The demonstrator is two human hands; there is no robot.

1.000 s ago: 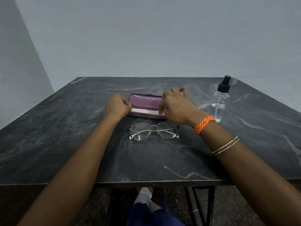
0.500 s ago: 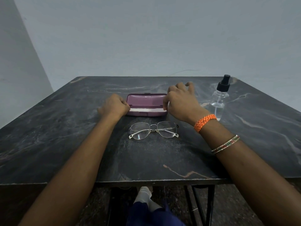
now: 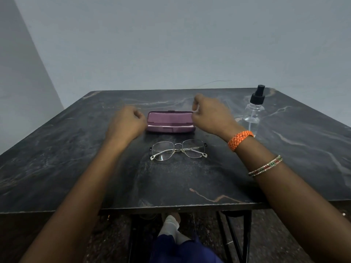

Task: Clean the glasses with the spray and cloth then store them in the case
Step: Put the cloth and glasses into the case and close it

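The purple glasses case (image 3: 171, 128) lies open at the table's middle, its lid (image 3: 170, 117) standing up and a white cloth (image 3: 167, 127) showing inside. Thin metal-framed glasses (image 3: 178, 149) lie folded just in front of it. A clear spray bottle (image 3: 254, 111) with a black nozzle stands to the right. My left hand (image 3: 126, 123) is curled shut beside the case's left end; contact is unclear. My right hand (image 3: 210, 114), blurred, pinches the lid's right upper corner.
The dark marble-patterned table (image 3: 76, 158) stands against a plain grey wall. Its front edge runs just below my forearms. My legs and the table's black metal frame (image 3: 235, 234) show underneath.
The case lid has swung from nearly closed to upright. My right hand rose with the lid's right end, and my left hand slid slightly off the left end.
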